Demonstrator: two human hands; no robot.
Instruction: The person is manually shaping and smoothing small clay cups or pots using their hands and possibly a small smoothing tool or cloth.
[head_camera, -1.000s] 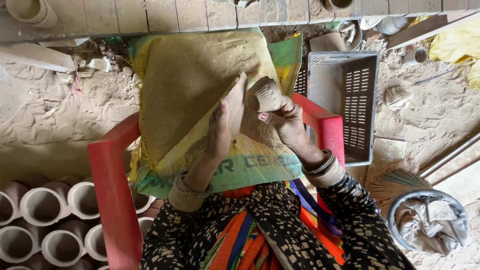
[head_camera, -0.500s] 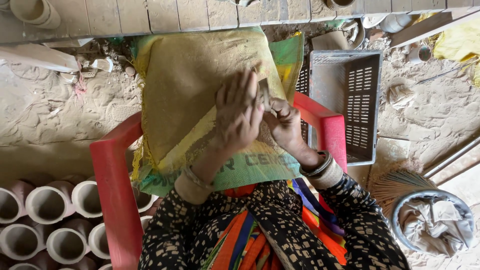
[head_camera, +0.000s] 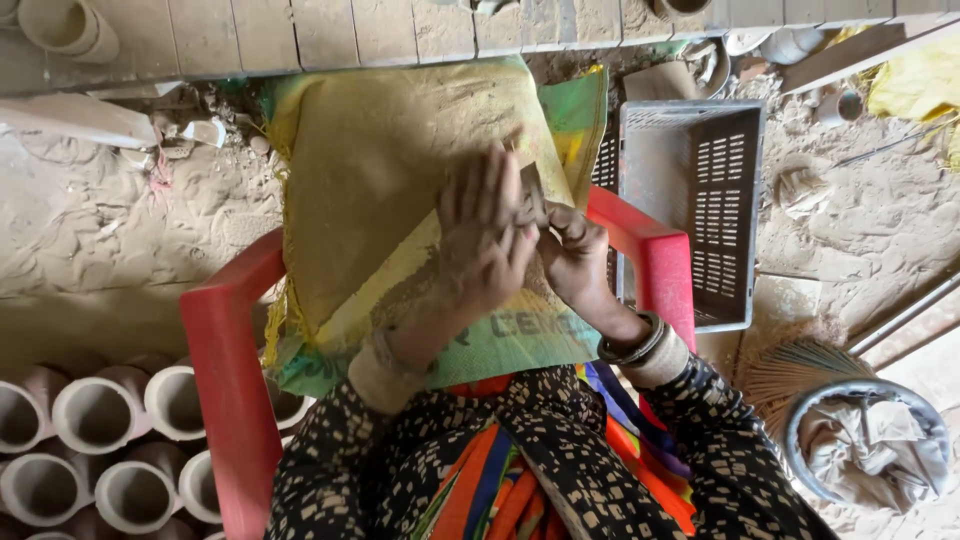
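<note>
Since a second ago my left hand (head_camera: 485, 235) has slid over the small clay cup (head_camera: 530, 195), pinched at two o'clock by my right hand (head_camera: 572, 255); pressing harder could crush its soft wall.

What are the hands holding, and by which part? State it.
A small clay cup, gripped round its lower body by the right hand; the left hand lies flat across it.

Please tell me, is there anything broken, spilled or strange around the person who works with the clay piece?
Some things stand out. Pale broken shards lie on the sandy ground by the brick edge. The grey crate lies tipped on its side. The left hand covers the small clay piece held by the right hand, so its condition cannot be judged.
</note>
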